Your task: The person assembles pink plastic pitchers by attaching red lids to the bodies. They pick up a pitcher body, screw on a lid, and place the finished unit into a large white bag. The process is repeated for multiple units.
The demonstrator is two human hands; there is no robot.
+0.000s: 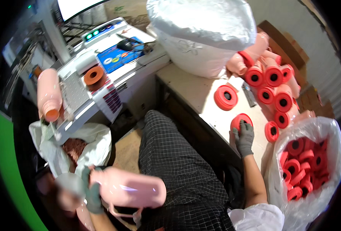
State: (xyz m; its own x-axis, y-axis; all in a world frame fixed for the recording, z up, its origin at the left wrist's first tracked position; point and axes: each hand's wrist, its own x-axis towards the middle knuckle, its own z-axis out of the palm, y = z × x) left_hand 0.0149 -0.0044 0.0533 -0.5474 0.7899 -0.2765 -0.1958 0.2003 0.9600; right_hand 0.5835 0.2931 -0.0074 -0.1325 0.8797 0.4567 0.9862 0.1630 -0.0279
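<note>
Left hand point(93, 194): a pink bottle point(134, 188) is gripped near its narrow end by closed, gloved fingers.
Bottle position: it is held on its side, partly over the lap.
Right hand point(244, 140): a red ring point(238, 119) on the bench point(186, 82) is partly covered by bent fingers; whether it is gripped cannot be told.
Clear bag point(274, 184): more red rings point(306, 156) are contained.

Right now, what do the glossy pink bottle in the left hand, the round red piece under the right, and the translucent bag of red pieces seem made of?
Glossy pink bottle: perhaps plastic or coated metal; smooth, bright highlights.
Round red piece: smooth, evenly coloured; plastic or rubber, unclear.
Translucent bag: likely plastic film, shiny and creased.
</note>
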